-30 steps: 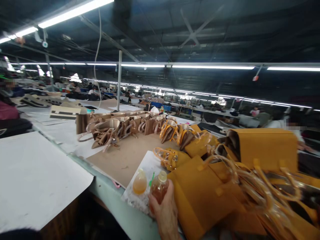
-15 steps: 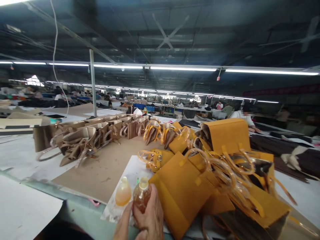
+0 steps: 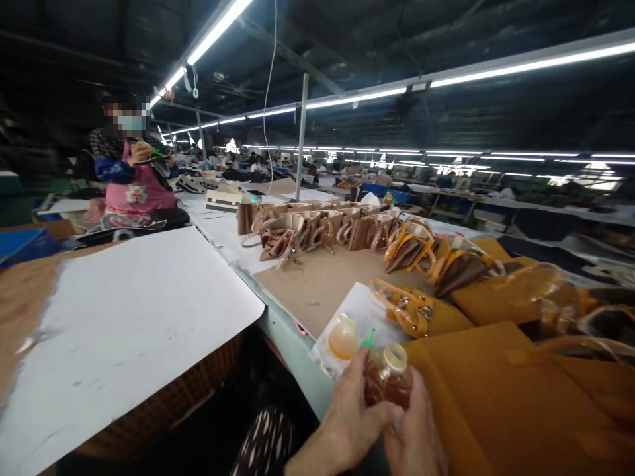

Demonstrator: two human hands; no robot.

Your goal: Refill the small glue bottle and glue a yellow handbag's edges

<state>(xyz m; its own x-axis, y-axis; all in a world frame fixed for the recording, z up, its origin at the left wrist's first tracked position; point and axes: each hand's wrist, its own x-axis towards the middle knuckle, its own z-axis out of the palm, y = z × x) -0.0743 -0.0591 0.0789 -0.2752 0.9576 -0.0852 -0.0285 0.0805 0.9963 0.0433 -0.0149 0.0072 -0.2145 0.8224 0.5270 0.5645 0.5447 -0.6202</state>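
Both hands close around an open clear plastic bottle (image 3: 389,380) of amber liquid, low in the head view. My left hand (image 3: 344,413) wraps its left side, the thumb across the front. On the other side, my right hand (image 3: 418,430) grips it, its fingers partly hidden. A small green plastic piece (image 3: 368,339) sticks up just beyond the left fingertips; whether that hand holds it I cannot tell. Behind stands a translucent squat bottle (image 3: 343,338) with orange-yellow liquid, on a stained white sheet (image 3: 325,350).
Yellow handbags (image 3: 496,390) crowd the right, one close beside my right hand. Brown handbags (image 3: 317,228) stand in rows farther back on brown board (image 3: 327,281). A white-topped table (image 3: 139,330) lies left across a gap. A co-worker in a pink apron (image 3: 139,192) is beyond it.
The view has swung left, bringing the white-topped table and co-worker into sight. My left hand has come up further around the bottle, and the right hand now sits on its right side.
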